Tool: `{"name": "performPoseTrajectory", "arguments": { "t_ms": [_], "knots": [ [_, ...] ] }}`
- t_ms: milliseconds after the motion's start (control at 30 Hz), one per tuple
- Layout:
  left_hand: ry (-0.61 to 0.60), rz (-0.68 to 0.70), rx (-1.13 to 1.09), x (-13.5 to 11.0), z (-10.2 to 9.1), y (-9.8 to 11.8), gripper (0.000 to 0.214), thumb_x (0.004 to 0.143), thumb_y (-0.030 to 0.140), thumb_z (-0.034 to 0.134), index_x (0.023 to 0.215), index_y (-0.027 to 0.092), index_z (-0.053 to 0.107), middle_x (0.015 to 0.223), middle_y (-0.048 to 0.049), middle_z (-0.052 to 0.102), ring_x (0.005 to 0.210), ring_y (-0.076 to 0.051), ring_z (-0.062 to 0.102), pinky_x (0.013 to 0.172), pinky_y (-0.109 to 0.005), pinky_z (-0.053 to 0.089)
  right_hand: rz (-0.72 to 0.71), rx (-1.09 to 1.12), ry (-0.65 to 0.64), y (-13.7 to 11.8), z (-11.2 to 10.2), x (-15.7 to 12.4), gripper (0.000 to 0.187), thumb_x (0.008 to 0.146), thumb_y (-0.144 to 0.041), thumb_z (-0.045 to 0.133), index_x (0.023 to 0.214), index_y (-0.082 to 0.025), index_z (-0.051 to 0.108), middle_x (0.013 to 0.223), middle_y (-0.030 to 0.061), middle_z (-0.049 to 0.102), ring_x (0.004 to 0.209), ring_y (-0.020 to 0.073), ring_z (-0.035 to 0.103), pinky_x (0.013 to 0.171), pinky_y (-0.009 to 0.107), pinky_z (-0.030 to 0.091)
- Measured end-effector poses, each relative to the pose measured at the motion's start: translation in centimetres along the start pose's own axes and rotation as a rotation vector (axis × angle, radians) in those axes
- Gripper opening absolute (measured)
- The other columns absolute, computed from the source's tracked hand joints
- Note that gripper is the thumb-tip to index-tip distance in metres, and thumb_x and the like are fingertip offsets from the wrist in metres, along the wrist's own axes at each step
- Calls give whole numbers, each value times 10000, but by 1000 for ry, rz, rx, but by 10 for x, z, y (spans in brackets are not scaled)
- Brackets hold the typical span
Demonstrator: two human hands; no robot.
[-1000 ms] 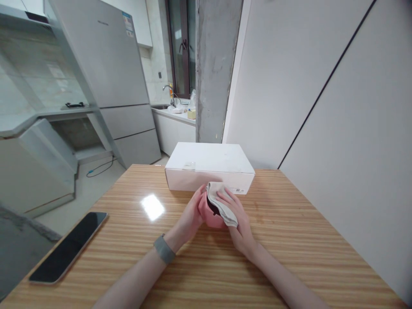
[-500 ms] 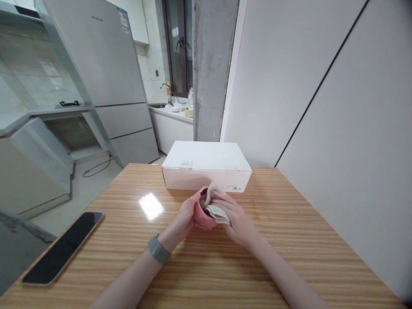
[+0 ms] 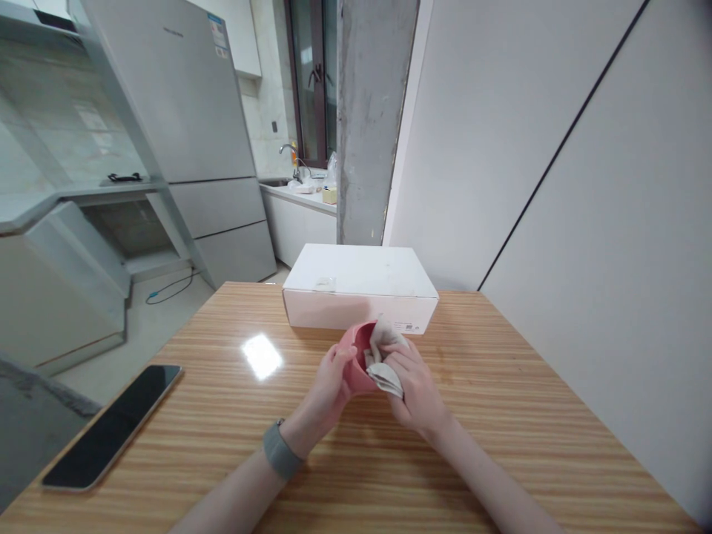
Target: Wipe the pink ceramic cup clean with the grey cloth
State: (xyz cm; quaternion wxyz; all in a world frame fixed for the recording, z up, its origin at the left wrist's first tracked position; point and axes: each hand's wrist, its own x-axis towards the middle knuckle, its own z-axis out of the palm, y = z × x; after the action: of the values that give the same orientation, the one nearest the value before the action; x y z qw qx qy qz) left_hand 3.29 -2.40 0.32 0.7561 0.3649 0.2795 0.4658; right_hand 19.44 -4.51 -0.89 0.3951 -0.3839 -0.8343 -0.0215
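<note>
A pink, round, hollow vessel (image 3: 359, 380) is tilted in front of me, its opening turned toward my right side. My left hand (image 3: 332, 382) grips it by the left wall, thumb on the rim. In my right hand (image 3: 414, 382) a light grey cloth (image 3: 385, 377) is bunched up, partly inside the vessel's mouth and partly hanging over its rim. The fingertips of that hand press on the cloth at the opening. The vessel's underside and far side are hidden, so I cannot tell whether it touches the table.
Right behind the vessel sits a white cardboard box (image 3: 360, 271) on the wooden table (image 3: 222, 445). A dark-screened phone (image 3: 114, 429) lies at the table's left edge. Beyond are a fridge (image 3: 167, 96), a counter with a faucet (image 3: 289, 152) and a white wall panel (image 3: 528, 111).
My right hand has drawn the cloth slightly out and to the right, so more of the vessel's inside shows. My left thumb has shifted onto the rim.
</note>
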Motion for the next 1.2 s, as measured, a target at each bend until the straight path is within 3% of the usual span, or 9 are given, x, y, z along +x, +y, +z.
{"name": "performPoseTrajectory", "arguments": {
  "t_ms": [200, 333, 600, 767, 900, 1033, 1200],
  "knots": [
    [11, -173, 230, 8, -27, 1, 494, 839, 530, 571, 1156, 166, 677, 966, -68, 736, 799, -198, 640, 628, -272, 508, -84, 39, -73, 5, -7, -3, 140, 841, -199, 448, 808, -221, 582, 751, 75, 606, 947, 297, 588, 958, 527, 428],
    [-7, -208, 353, 12, -41, 10, 389, 775, 445, 663, 969, 113, 726, 819, -65, 731, 717, -180, 634, 633, -264, 506, -101, 63, -199, 2, -6, -1, 116, 825, -201, 463, 810, -213, 578, 776, 91, 629, 976, 305, 580, 997, 536, 408],
    [139, -146, 359, 9, -33, 14, 422, 692, 474, 724, 856, 88, 679, 702, -72, 691, 561, -174, 611, 483, -270, 489, 85, -161, -165, -13, 10, 4, 201, 853, -168, 442, 777, -166, 628, 763, 122, 639, 827, 281, 543, 836, 490, 425],
    [225, -32, 298, 7, -19, -1, 479, 664, 452, 762, 995, 127, 645, 843, -53, 697, 668, -143, 620, 550, -221, 482, 171, -201, 28, -20, 17, 3, 200, 857, -139, 419, 782, -180, 600, 715, 82, 620, 763, 244, 530, 862, 487, 373],
    [126, -58, 141, 6, -14, -5, 534, 681, 469, 753, 1092, 147, 641, 1000, -86, 705, 809, -179, 645, 620, -241, 500, 70, -222, 142, -14, 12, 2, 166, 847, -141, 433, 747, -190, 557, 667, 52, 585, 706, 220, 502, 840, 479, 375],
    [-5, -202, -74, 10, -15, -1, 539, 788, 550, 624, 1144, 148, 669, 1114, -108, 701, 931, -226, 644, 716, -293, 514, -56, -110, 152, -7, 4, 2, 180, 848, -145, 429, 706, -202, 524, 611, 20, 529, 656, 197, 487, 767, 429, 398],
    [-43, -166, 34, 13, -24, 3, 375, 789, 444, 692, 973, 119, 719, 995, -87, 727, 910, -197, 627, 861, -300, 467, -215, -71, 104, -13, 1, 4, 137, 792, -225, 471, 655, -224, 477, 568, 15, 489, 612, 200, 450, 810, 497, 435]
  ]
}}
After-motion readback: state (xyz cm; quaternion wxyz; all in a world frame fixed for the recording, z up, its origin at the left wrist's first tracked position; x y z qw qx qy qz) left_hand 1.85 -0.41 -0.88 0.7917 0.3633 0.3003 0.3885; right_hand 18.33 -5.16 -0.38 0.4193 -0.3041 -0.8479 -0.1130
